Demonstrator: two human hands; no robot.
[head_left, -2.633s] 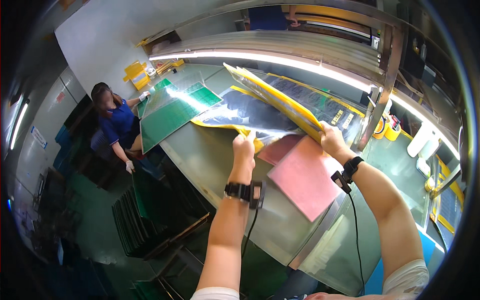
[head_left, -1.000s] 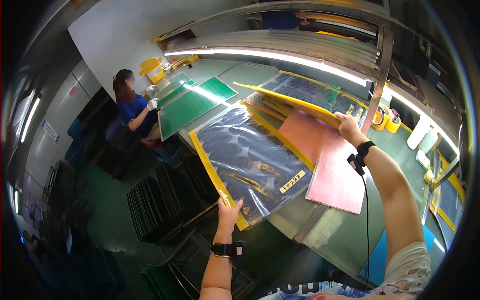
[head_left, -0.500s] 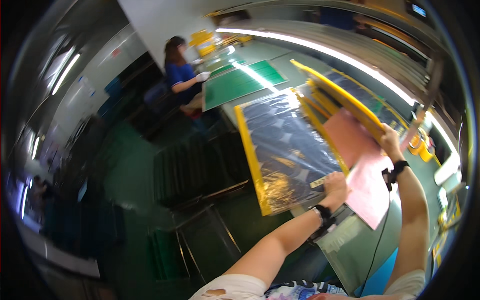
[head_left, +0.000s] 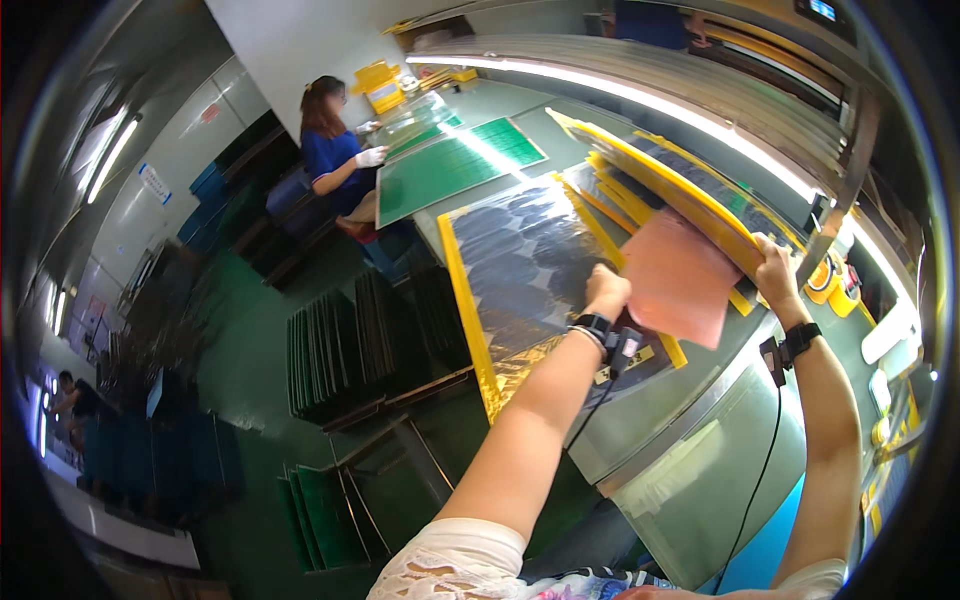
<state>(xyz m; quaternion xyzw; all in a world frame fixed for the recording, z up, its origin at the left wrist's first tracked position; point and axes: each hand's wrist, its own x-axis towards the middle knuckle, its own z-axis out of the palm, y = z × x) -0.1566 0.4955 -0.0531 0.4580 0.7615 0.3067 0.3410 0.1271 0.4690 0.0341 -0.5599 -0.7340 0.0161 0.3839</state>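
Pink rectangular sheet (head_left: 685,285), matte, lies on the grey-green smooth tabletop (head_left: 655,425); used as landmark. Left hand (head_left: 606,292) is at its left edge, fingers curled; can't tell if they pinch the edge or only press beside it. Right hand (head_left: 778,275), to its right, grasps the near end of a raised flat sheet with yellow-taped edges (head_left: 668,198), thumb and fingers closed on it. That raised sheet tilts over the pink one's far right side.

Risks: right grip is at one end only, so a slip could drop the raised sheet askew onto the pink one. A sideways tug by the left hand could skew the pink sheet or crease the dark glossy film with yellow-taped borders (head_left: 510,270) lying to its left. That film seems to overhang the table edge; a nudge leftward could tip it toward the dark upright panels (head_left: 365,340) racked farther left. Thin black cord (head_left: 766,470) from the right wrist, below the pink sheet, could snag a corner if the arm swings across.
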